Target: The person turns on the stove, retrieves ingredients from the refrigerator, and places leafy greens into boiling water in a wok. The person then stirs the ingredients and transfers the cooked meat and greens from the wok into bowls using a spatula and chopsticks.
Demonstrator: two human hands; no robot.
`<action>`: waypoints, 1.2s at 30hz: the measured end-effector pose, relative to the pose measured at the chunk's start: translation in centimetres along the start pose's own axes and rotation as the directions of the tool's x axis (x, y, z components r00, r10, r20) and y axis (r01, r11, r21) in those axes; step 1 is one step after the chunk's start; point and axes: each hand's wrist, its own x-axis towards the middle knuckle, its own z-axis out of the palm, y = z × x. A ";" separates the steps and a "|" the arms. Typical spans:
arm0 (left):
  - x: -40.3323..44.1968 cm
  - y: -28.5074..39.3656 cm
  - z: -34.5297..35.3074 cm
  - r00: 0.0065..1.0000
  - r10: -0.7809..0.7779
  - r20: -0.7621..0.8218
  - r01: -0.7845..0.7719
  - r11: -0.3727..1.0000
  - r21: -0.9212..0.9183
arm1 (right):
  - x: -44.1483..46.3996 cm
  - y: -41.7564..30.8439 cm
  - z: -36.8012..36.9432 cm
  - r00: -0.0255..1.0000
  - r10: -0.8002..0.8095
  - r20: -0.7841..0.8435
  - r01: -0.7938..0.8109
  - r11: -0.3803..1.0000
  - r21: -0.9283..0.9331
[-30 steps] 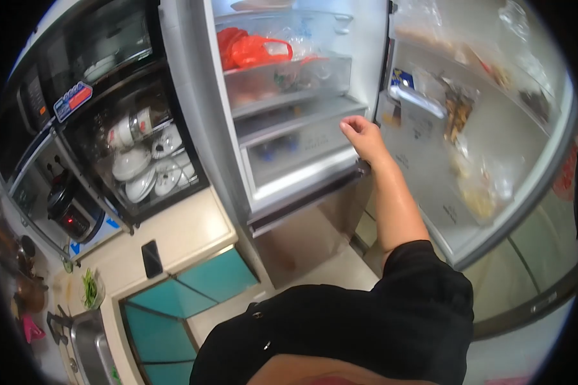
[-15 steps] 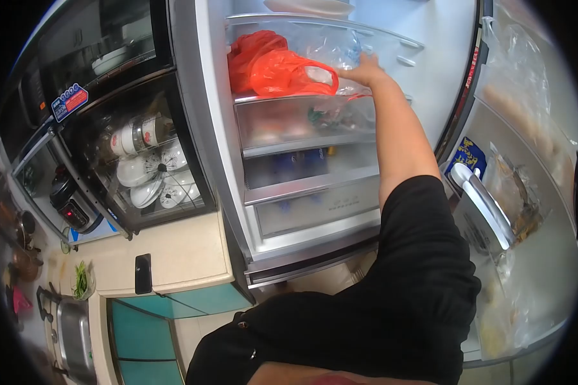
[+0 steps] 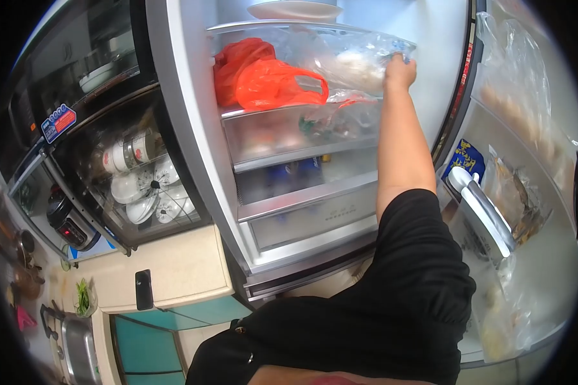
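Observation:
My right hand reaches into the open fridge, its fingers closed on the right end of a clear plastic bag with something whitish inside. To the left of that bag lies a red plastic bag with a looped handle. Both are above a clear drawer that holds blurred packed items. A white plate rests on the shelf higher up. My left hand is out of the frame.
On the right, the open fridge door holds bags and a blue packet. A dish cabinet stands left, above a counter with a phone, a bowl of greens and a sink.
My right hand has gone from in front of the lower drawers up to the upper shelf and closed on the clear bag, which now lies stretched out to the right.

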 end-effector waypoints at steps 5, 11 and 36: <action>-0.8 1.4 1.4 0.995 0.008 0.098 -0.013 0.999 0.047 | 1.7 0.1 -2.2 0.990 -0.114 -0.077 0.128 0.971 0.204; -1.8 2.6 5.0 0.972 0.029 0.235 -0.046 0.997 0.069 | 0.7 2.3 -4.5 0.954 -0.289 -0.085 0.283 0.956 -0.077; -7.8 37.7 36.7 0.466 0.608 0.642 -0.353 0.794 -0.495 | -9.0 6.1 -15.3 0.766 0.247 0.594 -0.641 0.366 0.675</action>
